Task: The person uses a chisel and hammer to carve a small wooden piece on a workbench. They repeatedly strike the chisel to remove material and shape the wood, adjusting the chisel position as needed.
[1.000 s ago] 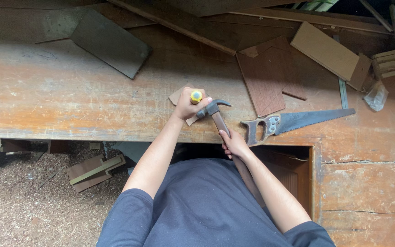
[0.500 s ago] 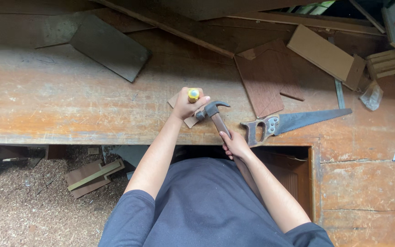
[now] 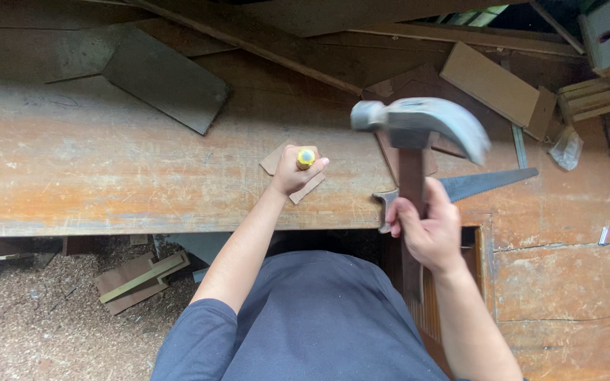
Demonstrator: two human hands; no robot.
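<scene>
Two hands are at work over a worn orange-brown workbench (image 3: pixel 107 176). No labelled package shows; the nearest thing to one is a crumpled clear plastic bag (image 3: pixel 567 147) lying near the bench's far right, below a flat tan board (image 3: pixel 492 83), and a dark grey slab (image 3: pixel 167 79) rests at the far left. The left hand (image 3: pixel 292 173) is curled tight around a small upright tool with a yellow end (image 3: pixel 306 156), likely a chisel or punch, though its tip is hidden, and holds it down on a small brown wood piece (image 3: pixel 298 176) near the bench's front edge. The right hand (image 3: pixel 426 229) is wrapped in a fist around the wooden handle of a claw hammer (image 3: pixel 418 125), whose grey steel head, blurred, hangs raised to the right of the yellow end and well apart from it. A handsaw (image 3: pixel 485 185) lies flat on the bench just behind the right hand.
</scene>
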